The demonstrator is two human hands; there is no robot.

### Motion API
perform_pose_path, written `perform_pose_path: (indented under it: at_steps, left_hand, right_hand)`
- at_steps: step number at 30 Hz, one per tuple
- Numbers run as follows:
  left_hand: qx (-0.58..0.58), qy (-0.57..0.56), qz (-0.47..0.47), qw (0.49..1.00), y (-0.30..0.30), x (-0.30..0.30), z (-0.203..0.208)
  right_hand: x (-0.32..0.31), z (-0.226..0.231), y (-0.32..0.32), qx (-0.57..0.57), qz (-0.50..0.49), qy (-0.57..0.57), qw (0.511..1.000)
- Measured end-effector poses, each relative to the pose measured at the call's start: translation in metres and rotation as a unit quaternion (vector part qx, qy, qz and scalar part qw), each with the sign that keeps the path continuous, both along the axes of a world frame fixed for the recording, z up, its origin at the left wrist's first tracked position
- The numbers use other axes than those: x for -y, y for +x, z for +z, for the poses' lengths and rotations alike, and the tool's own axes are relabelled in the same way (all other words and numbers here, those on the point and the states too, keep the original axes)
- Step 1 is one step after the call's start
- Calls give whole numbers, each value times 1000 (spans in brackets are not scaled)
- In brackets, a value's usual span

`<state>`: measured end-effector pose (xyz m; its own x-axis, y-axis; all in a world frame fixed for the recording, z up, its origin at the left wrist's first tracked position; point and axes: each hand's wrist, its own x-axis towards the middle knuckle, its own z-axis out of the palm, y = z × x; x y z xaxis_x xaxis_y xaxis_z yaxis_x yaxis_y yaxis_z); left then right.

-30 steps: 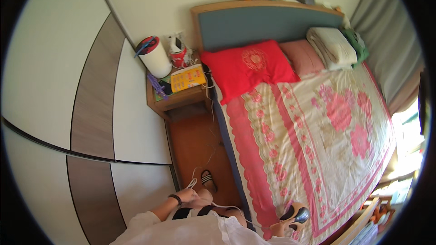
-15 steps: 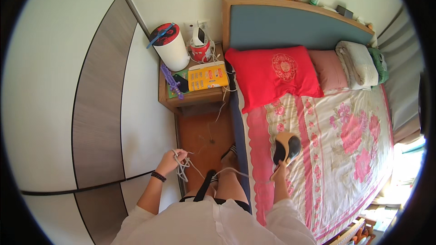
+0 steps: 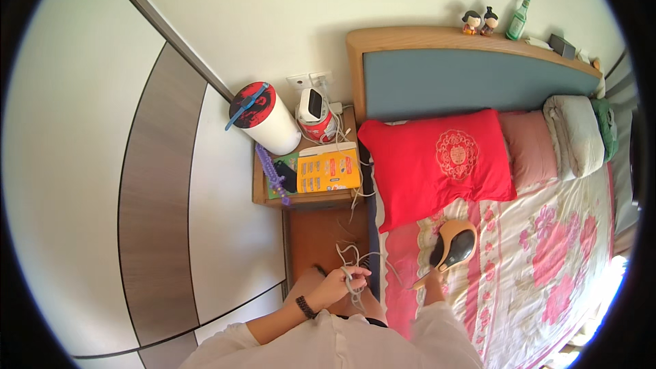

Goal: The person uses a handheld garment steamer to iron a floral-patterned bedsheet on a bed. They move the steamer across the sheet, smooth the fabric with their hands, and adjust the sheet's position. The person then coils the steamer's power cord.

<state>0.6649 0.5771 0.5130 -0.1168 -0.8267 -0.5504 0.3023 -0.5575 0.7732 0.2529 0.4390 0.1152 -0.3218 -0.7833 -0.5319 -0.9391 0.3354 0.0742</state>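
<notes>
Loops of a pale grey cord point(image 3: 350, 255) are wrapped in the closed fingers of my left hand point(image 3: 339, 287), which is over my lap beside the bed. My right hand point(image 3: 433, 285) grips the handle of a corded handheld device point(image 3: 459, 246) with a rounded tan and black head, possibly a massager. Its head is over the flowered bedsheet point(image 3: 540, 280), just below the red pillow point(image 3: 437, 164). From my left hand the cord runs across toward the device's handle. My right fingers are partly hidden behind the handle and wrist.
To the left of the bed stands a wooden nightstand point(image 3: 266, 196) with a white cylinder point(image 3: 281, 126), a yellow box point(image 3: 329, 171), a purple toy sword point(image 3: 272, 174) and cables. Wardrobe doors point(image 3: 236, 212) rise on the left. Figurines and a green bottle point(image 3: 518, 20) stand on the headboard point(image 3: 471, 82).
My left hand has moved right with the cord loops, closer to the bed. The device's head has tilted slightly in my right hand. The whole view has shifted too.
</notes>
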Motion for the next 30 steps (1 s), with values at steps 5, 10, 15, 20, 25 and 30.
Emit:
perform_pose_path:
  at_steps: [5,10,15,20,25,30]
  left_hand:
    - [-94,155,202,963,24,41,-58]
    - [-64,119,-29,990,80,118,-97]
    - [-24,-48,-472,880,214,253,-77]
    - [654,-79,-3,752,372,406,-135]
    - [753,123,-68,643,422,463,-158]
    - [731,131,-15,669,435,476,-188]
  right_hand:
    - [-26,186,245,461,-133,-59,876]
    - [-11,319,313,711,-32,179,679]
    - [68,293,279,541,-128,-21,831]
    - [177,282,238,434,-159,-312,830]
    - [193,285,283,424,-277,-307,806]
    - [136,282,328,534,-314,-137,773]
